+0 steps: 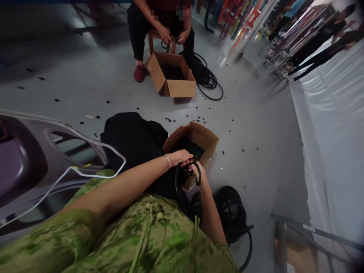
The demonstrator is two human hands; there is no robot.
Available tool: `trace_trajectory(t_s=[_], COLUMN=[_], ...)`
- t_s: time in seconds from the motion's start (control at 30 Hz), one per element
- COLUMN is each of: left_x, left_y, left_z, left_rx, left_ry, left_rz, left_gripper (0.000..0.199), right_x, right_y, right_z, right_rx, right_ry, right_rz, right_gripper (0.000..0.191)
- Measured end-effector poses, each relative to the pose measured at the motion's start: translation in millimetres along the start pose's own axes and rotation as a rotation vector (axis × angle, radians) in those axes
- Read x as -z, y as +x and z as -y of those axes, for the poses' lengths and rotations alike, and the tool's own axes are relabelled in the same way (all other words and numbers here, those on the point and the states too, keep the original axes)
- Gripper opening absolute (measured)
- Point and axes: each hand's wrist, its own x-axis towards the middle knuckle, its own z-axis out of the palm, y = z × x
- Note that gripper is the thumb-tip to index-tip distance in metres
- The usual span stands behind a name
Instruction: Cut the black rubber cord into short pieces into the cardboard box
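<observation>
Bare hands meet above an open cardboard carton (210, 138) on a gray workshop floor (267, 167). The left hand (182, 157), a bracelet at its wrist, and the right hand (202, 178) each have the grip closed on slender black tubing (177, 182), fingertips nearly together; whether a smaller part is pinched between them is too dark and small to tell. The carton sits close by the wearer's knees, probably so that anything dropped lands inside, and the hands' closeness likely steadies the limp length between them. The tubing looks smooth, glossy and flexible, bending in one wide curve up from the lap and a tighter loop beside the right hand. Small black pieces (196, 149) heap within the carton. A loose black coil (231, 212) lies on the floor to the right, seemingly within easy reach.
</observation>
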Motion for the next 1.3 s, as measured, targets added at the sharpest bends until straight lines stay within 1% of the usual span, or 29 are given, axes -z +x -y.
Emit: trace_trajectory(t_s=[0.17, 0.33, 0.57, 0.67, 0.77, 0.87, 0.93, 1.0, 1.07, 1.13, 1.3], left_x=[-1.4, 0.1, 0.6, -1.5, -1.0, 1.9, 3.7, 4.5, 4.3, 3.4, 0.3], left_y=[1.5, 2.4, 2.7, 4.2, 3.4, 0.7, -0.9, -1.8, -2.4, -2.9, -4.9], left_z=[2.0, 2.3, 2.8, 4.0, 2.4, -2.0, -5.1, -7.1, -7.9, -7.8, -6.2], left_rx=[-0.005, 0.002, -0.023, -0.019, -0.027, 0.006, 0.031, 0.034, 0.024, 0.012, -0.045], left_ry=[0.025, 0.036, 0.051, 0.012, -0.078, -0.213, -0.288, -0.335, -0.35, -0.341, -0.271], left_rz=[-0.014, -0.018, -0.034, -0.046, 0.0, 0.083, 0.108, 0.114, 0.099, 0.079, 0.058], left_gripper=[0.037, 0.036, 0.034, 0.03, 0.028, 0.036, 0.04, 0.041, 0.04, 0.038, 0.031], right_x=[4.7, 4.8, 2.7, 1.8, -0.7, -3.0, -3.6, -3.7, -3.2, -2.3, -0.2], right_y=[0.5, -1.4, -11.6, -12.4, -11.2, -9.5, -8.7, -8.2, -7.8, -7.4, -5.3], right_z=[-3.3, 2.1, 5.7, 4.4, 5.8, 9.2, 11.0, 11.5, 10.6, 9.2, 7.6], right_rx=[0.013, 0.01, 0.002, -0.014, -0.033, -0.035, -0.025, -0.043, -0.091, -0.121, -0.122], right_ry=[-0.072, -0.119, -0.226, -0.276, -0.279, -0.236, -0.176, -0.119, -0.106, -0.14, -0.265], right_rz=[0.013, 0.0, -0.066, -0.092, -0.122, -0.184, -0.217, -0.219, -0.188, -0.162, -0.178], right_gripper=[0.039, 0.042, 0.047, 0.047, 0.045, 0.045, 0.046, 0.045, 0.046, 0.049, 0.049])
